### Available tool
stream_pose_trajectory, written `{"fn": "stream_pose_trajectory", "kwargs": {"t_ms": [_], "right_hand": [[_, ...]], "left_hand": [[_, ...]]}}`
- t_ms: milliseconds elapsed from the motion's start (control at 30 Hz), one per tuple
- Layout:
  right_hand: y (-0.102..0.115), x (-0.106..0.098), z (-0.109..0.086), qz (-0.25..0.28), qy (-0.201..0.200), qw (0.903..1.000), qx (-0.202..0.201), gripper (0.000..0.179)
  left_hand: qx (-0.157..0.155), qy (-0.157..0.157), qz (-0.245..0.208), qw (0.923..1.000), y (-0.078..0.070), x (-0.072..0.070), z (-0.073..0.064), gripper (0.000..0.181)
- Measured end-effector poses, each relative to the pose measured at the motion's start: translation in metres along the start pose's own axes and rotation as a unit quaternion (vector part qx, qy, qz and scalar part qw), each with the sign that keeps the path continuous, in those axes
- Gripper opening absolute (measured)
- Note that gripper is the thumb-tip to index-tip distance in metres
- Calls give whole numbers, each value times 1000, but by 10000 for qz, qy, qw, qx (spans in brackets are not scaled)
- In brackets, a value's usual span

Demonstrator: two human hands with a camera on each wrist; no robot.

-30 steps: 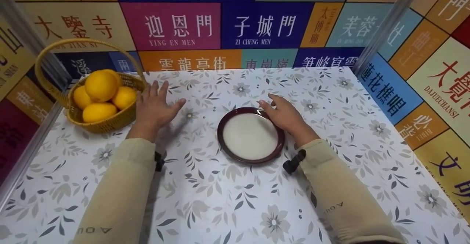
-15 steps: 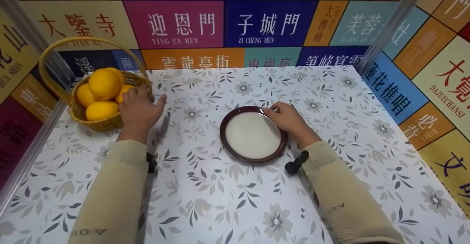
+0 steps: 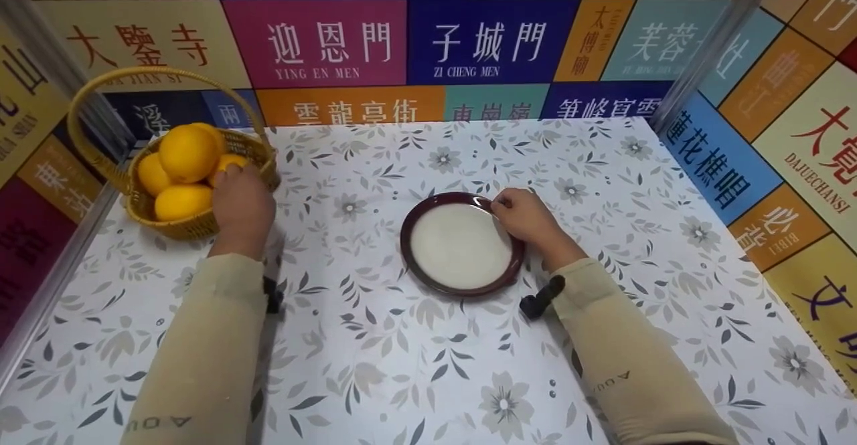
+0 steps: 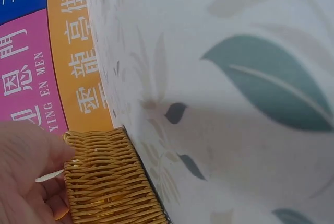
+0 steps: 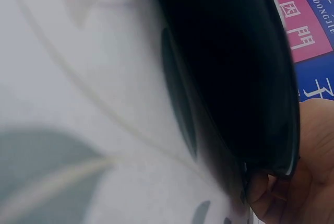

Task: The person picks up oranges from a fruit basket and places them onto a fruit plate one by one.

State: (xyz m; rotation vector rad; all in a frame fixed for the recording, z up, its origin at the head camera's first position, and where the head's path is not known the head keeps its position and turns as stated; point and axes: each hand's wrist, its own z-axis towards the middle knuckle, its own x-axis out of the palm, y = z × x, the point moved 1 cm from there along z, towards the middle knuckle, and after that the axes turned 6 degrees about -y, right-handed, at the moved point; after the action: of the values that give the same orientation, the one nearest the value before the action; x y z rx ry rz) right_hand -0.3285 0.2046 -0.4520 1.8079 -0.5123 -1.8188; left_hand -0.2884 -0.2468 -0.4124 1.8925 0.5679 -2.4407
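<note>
In the head view a wicker basket (image 3: 177,229) with a tall handle stands at the left, holding several oranges (image 3: 189,154). My left hand (image 3: 244,207) is at its right rim, fingers curled over inside near an orange. The left wrist view shows the thumb of that hand (image 4: 28,166) at the edge of the woven wall (image 4: 112,182); its fingertips are partly hidden. Right of centre lies a round plate (image 3: 458,247), white with a dark red rim. My right hand (image 3: 532,217) pinches its upper right edge. Fingers (image 5: 258,190) show under the plate's dark side (image 5: 235,67) in the right wrist view.
A table with a white leaf-and-flower cloth (image 3: 375,351) carries everything. Printed panels with coloured blocks (image 3: 321,43) close off the back and both sides, with metal posts (image 3: 720,40) at the corners. Black wrist straps (image 3: 541,298) sit at both sleeves.
The left hand has moved left onto the basket's rim and its spread fingers and thumb have drawn in. The right hand's fingers have closed on the plate's edge. Basket and plate stay in place.
</note>
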Motion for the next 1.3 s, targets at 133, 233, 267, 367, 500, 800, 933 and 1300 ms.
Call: {"fn": "stream_pose_trajectory", "kwargs": {"t_ms": [133, 233, 267, 367, 500, 800, 933, 1300], "right_hand": [[1, 0, 1, -48, 26, 10000, -79, 27], [2, -1, 1, -102, 26, 9999, -117, 27], [2, -1, 1, -115, 29, 9999, -115, 27], [2, -1, 2, -159, 34, 9998, -121, 27], [2, -1, 2, -205, 51, 9997, -119, 27], [2, -2, 2, -208, 48, 9996, -166, 26], [1, -2, 1, -182, 50, 9997, -149, 28], [-3, -2, -2, 111, -56, 9999, -108, 28]], "left_hand": [[-16, -46, -17, 10000, 1, -4, 0, 31], [-46, -32, -53, 10000, 2, -5, 2, 31], [-64, 5, -55, 10000, 2, -5, 2, 31], [-101, 94, -48, 9999, 2, -5, 3, 31], [-139, 211, -90, 9996, 1, -6, 4, 32], [-149, 239, -103, 9995, -4, -7, -3, 31], [-75, 213, -18, 9997, -8, -8, -7, 31], [170, -26, 102, 9998, -18, -4, -13, 28]]}}
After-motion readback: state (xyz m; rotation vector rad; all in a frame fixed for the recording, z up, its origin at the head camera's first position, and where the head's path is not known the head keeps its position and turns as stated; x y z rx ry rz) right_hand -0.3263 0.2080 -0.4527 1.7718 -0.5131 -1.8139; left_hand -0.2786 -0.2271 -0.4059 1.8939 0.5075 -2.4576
